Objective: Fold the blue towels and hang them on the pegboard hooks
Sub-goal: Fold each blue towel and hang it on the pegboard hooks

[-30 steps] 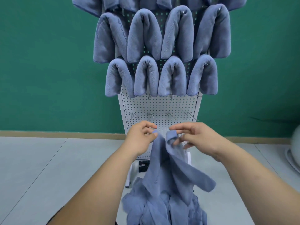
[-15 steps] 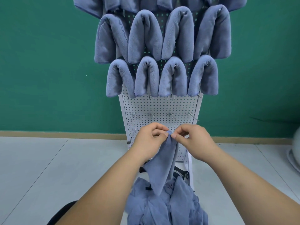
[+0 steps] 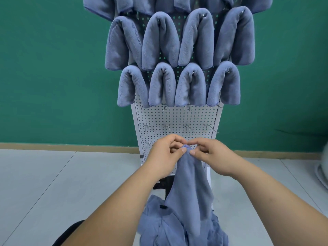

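Observation:
A blue towel (image 3: 191, 185) hangs down from my two hands in front of the white pegboard (image 3: 177, 118). My left hand (image 3: 165, 157) and my right hand (image 3: 211, 157) both pinch its top corner, thumbs nearly touching. Below it lies a heap of loose blue towels (image 3: 170, 226). Several folded blue towels (image 3: 179, 55) hang in rows on the upper hooks. A row of bare metal hooks (image 3: 186, 126) sticks out just above my hands.
The pegboard stands on a pale floor (image 3: 53, 183) against a green wall (image 3: 44, 68) with a wooden skirting strip. A white object (image 3: 324, 167) shows at the right edge. A dark shape (image 3: 71, 231) sits low on the left by my arm.
My hands came together from a spread grip and now pinch one gathered corner. The towel lifted off the heap and hangs in a narrower drape.

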Demonstrator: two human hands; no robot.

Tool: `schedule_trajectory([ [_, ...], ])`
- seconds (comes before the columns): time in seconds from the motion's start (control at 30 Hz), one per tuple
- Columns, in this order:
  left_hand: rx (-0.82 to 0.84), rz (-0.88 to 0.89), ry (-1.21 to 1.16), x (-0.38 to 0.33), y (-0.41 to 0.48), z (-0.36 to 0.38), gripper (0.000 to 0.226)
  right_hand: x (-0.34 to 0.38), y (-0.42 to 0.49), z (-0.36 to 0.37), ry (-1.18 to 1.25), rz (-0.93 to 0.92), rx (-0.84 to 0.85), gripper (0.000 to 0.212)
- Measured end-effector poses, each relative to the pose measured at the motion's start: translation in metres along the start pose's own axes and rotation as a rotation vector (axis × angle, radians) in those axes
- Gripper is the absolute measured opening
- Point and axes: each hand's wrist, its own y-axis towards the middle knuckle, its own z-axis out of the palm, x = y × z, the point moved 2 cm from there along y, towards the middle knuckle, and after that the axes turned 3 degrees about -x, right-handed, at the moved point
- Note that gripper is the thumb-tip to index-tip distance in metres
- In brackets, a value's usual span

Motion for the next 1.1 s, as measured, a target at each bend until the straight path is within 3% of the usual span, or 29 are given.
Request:
schedule_trajectory([
  [0.07, 0.002, -0.003, 0.047, 0.001, 0.000, 0.000, 0.017, -0.006, 0.000, -0.001, -0.018, 0.029, 0.028, 0.004],
  [0.33, 0.023, -0.026, 0.061, 0.005, -0.002, 0.000, 0.025, -0.005, -0.003, 0.000, -0.069, 0.019, -0.033, 0.012],
  [0.6, 0.051, 0.010, 0.152, 0.007, -0.001, 0.002, 0.012, -0.008, -0.003, -0.002, -0.063, -0.012, -0.018, 0.011],
  [0.87, -0.130, 0.069, 0.191, 0.008, 0.010, -0.028, 0.010, -0.024, -0.004, -0.021, -0.145, 0.079, 0.012, 0.011],
  [1.1, -0.383, 0.062, 0.328, 0.017, 0.020, -0.085, 0.006, -0.037, -0.015, -0.063, -0.412, 0.152, -0.140, 0.012],
])
